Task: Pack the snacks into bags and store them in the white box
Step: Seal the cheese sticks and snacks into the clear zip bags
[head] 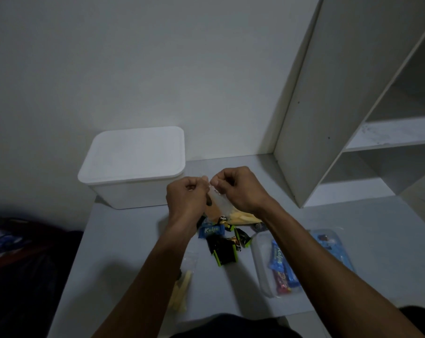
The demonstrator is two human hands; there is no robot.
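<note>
A clear plastic bag with yellow and orange snacks inside hangs above the white table. My left hand and my right hand pinch its top edge from either side, fingers curled. Under the bag lie loose snacks: a blue wrapped candy and a black-and-green packet. The white box stands with its lid on at the back left of the table, just beyond my left hand.
A clear tray holding blue and red snack bars sits at the right. Another clear bag with yellow sticks lies near the front edge. A white shelf unit rises at the right. Dark cloth lies left of the table.
</note>
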